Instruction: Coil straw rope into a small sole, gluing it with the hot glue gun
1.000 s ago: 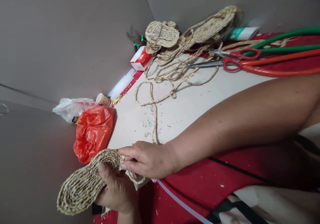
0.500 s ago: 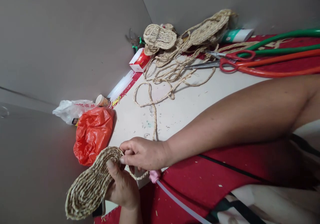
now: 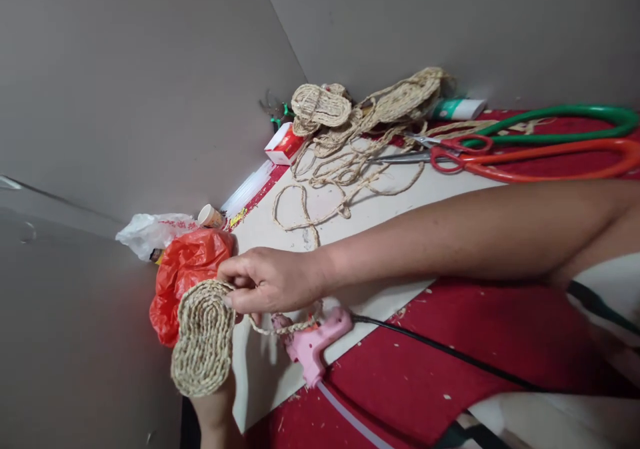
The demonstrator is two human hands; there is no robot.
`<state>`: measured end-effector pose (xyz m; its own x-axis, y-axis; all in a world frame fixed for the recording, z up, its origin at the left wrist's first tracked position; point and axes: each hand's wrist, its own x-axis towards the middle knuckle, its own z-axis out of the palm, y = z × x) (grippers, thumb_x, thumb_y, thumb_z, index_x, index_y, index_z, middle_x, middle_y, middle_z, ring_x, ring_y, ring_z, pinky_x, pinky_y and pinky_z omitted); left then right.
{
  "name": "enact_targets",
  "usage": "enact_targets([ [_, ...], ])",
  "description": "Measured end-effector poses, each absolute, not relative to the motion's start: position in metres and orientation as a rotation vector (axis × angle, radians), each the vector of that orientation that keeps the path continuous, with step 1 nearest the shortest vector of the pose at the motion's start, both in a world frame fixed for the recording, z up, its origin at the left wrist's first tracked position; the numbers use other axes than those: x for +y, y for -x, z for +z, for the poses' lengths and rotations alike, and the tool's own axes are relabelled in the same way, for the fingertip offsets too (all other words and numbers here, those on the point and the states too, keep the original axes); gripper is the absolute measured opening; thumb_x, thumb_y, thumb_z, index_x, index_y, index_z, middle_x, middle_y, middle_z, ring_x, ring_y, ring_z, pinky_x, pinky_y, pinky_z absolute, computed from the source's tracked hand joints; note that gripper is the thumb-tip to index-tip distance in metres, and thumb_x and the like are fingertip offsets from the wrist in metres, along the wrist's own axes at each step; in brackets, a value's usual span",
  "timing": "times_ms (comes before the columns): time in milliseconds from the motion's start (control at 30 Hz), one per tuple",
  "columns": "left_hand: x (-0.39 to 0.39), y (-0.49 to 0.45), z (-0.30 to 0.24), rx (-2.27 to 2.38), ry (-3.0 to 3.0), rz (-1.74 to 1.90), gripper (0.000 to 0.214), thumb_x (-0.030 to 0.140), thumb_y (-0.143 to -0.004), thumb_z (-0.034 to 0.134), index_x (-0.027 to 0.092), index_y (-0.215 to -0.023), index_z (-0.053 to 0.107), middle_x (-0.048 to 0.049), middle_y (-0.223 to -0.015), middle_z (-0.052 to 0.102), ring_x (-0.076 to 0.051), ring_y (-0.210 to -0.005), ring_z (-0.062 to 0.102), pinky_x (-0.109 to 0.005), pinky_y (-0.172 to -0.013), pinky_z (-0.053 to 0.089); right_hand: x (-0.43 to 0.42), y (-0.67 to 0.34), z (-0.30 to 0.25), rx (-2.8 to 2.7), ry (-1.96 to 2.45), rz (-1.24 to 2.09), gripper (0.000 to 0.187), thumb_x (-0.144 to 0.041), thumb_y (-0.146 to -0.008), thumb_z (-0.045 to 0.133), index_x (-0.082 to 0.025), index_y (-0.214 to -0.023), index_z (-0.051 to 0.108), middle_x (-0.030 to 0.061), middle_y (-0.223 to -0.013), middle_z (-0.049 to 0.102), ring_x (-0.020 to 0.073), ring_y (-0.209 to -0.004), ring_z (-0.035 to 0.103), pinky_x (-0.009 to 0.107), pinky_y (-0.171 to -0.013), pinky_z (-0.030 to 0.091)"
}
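A woven straw shoe sole, made of coiled braided cord, is held up at the lower left. My left hand grips it from behind; its fingers are mostly hidden by the sole. My right hand is closed at the sole's upper right edge, thumb and fingers pinching the rim where the braided straw cord meets it. The cord loops below my right hand, past a pink hot glue gun with a pale glue stick in its back, lying on the white board's edge.
A red plastic bag sits just behind the sole. Paper cup, white glue sticks and red-and-white box line the wall. Woven soles, a tangled straw cord, red-handled scissors and large green-and-orange-handled shears lie farther back.
The sole has turned more upright, its face now toward me, and my left hand has gone behind it. My right hand has risen slightly with the rim. More of the glue gun shows.
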<state>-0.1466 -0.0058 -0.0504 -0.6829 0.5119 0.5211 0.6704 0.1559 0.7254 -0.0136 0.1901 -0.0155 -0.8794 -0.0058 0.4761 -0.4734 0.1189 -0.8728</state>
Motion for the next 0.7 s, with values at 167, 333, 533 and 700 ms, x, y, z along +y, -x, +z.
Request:
enact_targets([
  [167, -0.009, 0.147, -0.026, -2.090, 0.794, -2.065, 0.025, 0.031, -0.076, 0.066, 0.019, -0.098, 0.067, -0.0035, -0.087, 0.068, -0.013, -0.073, 0.063, -0.026, -0.070, 0.051, 0.193, 0.014, -0.013, -2.418, -0.543, 1.469, 0.016, -0.013, -0.078, 0.048, -0.016, -0.068, 0.036, -0.0066, -0.057, 0.040, 0.0041, -0.050, 0.034, 0.021, -0.051, 0.029],
  [333, -0.009, 0.130, -0.028, -2.172, 0.993, -2.297, 0.023, 0.036, -0.079, 0.064, 0.016, -0.090, 0.069, -0.0076, -0.087, 0.068, -0.015, -0.077, 0.064, -0.026, -0.072, 0.051, 0.188, 0.015, -0.020, -2.628, -0.564, 1.261, 0.010, -0.014, -0.078, 0.050, -0.015, -0.072, 0.042, -0.0051, -0.061, 0.042, 0.0060, -0.055, 0.034, 0.022, -0.057, 0.030],
  [533, -0.008, 0.104, -0.037, -2.270, 1.050, -1.787, 0.035, 0.023, -0.076, 0.070, 0.022, -0.110, 0.066, -0.0053, -0.103, 0.069, -0.016, -0.093, 0.064, -0.027, -0.083, 0.049, 0.190, 0.017, -0.023, -2.648, -0.515, 1.257, 0.014, -0.014, -0.079, 0.049, -0.017, -0.071, 0.037, -0.0048, -0.062, 0.040, 0.0059, -0.055, 0.032, 0.022, -0.057, 0.028],
  [700, -0.007, 0.093, -0.048, -2.157, 1.096, -1.552, 0.052, 0.020, -0.073, 0.072, 0.023, -0.124, 0.060, -0.0066, -0.111, 0.067, -0.016, -0.090, 0.065, -0.027, -0.082, 0.051, 0.193, 0.018, -0.023, -2.581, -0.491, 1.331, 0.019, -0.011, -0.079, 0.047, -0.018, -0.071, 0.031, -0.0074, -0.057, 0.034, 0.0049, -0.051, 0.029, 0.022, -0.056, 0.026],
])
